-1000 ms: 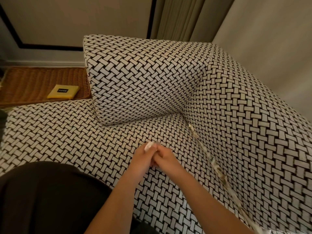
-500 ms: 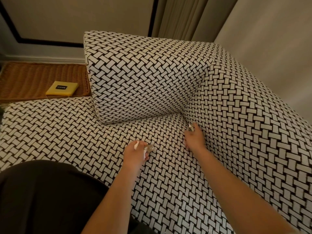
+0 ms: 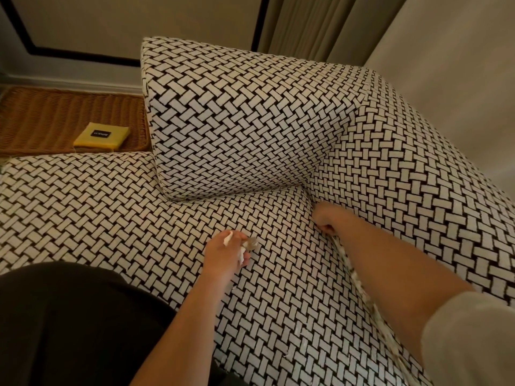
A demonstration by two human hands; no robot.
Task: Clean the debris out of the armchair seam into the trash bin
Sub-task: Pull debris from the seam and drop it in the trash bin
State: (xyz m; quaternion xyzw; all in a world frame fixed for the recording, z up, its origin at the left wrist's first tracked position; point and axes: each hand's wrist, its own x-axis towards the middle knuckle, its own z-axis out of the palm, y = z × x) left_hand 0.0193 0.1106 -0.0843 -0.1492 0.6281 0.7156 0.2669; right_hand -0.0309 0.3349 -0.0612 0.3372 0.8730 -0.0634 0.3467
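The armchair seat (image 3: 139, 207) has a black-and-white woven pattern. A line of pale debris (image 3: 359, 282) lies in the seam between the seat and the right side cushion, partly hidden under my right forearm. My left hand (image 3: 228, 254) rests on the seat, shut on a bunch of white and brown scraps (image 3: 246, 245). At the upper end of the seam, near the corner, my right hand (image 3: 327, 218) is curled, its fingertips pinched down at the debris. Whether it holds a piece is unclear. No trash bin is in view.
A back cushion (image 3: 231, 118) stands behind the seat, with the right side cushion (image 3: 418, 190) meeting it in a corner. A wicker surface (image 3: 41, 121) at the left holds a yellow pad (image 3: 101, 136). A few loose white scraps (image 3: 299, 328) lie on the seat. Dark clothing fills the lower left.
One second ago both hands were together mid-seat. My right hand then moved right to the seam and has now curled into a fist there. My left hand stayed put, holding the scraps.
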